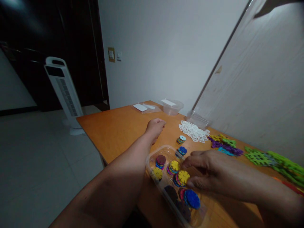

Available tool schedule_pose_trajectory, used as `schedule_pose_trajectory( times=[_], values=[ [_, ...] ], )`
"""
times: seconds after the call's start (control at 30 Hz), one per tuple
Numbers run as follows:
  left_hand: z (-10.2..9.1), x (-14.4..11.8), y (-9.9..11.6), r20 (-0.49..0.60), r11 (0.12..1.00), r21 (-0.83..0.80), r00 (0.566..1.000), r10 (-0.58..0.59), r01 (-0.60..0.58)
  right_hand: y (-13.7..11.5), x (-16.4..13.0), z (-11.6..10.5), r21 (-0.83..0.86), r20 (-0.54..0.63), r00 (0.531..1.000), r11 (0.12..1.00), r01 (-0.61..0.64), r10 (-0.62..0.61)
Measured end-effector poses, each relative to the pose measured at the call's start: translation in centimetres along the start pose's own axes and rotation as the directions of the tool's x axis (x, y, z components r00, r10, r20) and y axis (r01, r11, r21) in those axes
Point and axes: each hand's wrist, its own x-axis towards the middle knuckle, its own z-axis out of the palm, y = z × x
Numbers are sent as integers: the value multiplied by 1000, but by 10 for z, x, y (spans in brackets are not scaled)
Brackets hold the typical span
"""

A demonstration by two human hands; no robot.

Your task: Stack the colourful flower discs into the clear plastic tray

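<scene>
My right hand (pixel 206 169) is over a clear plastic box (pixel 166 193), with thumb and forefinger apart beside a stack of yellow-topped notched plastic discs (pixel 183 177). I cannot see anything held between its fingers. Other disc stacks sit in the box: a second yellow-topped stack (pixel 175 165), a brown-topped stack (pixel 161 160) and a tilted blue-topped stack (pixel 193 199). Beyond the box, my left hand (pixel 155 127) is closed in a fist on or just above the table; what it holds, if anything, is hidden. A blue-topped stack (pixel 182 150) and a white-topped stack (pixel 181 139) stand outside the box.
White lattice pieces (pixel 194 130) lie on the wooden table (pixel 118 126), with purple pieces (pixel 226 146) and green pieces (pixel 258 157) to the right. A round clear tub (pixel 172 108), a flat lid (pixel 149 109) and another clear container (pixel 197 118) are along the back. A white tower fan (pixel 64 88) stands left.
</scene>
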Motion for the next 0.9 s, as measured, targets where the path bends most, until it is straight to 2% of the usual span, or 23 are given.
schedule_pose_trajectory(
  times=[0.13,0.23,0.3,0.37,0.63,0.9],
  values=[
    [0,-1,1,5,1000,12,1000,2,-2,8,0,-3,62,-39,999,998,-27,29],
    [0,-1,1,1,1000,22,1000,4,-4,25,5,-5,118,-190,981,993,-5,27],
    [0,-1,1,-1,1000,27,1000,5,-5,37,11,-3,142,-312,948,990,-17,61],
    [0,0,1,0,1000,28,1000,1,-1,48,19,2,164,-384,917,986,-45,106],
    [1,1,0,-7,999,33,1000,-15,15,62,37,25,170,-346,928,982,-85,140],
    [1,0,1,-6,999,42,1000,-13,13,66,39,28,185,-328,937,981,-59,119]
  ],
)
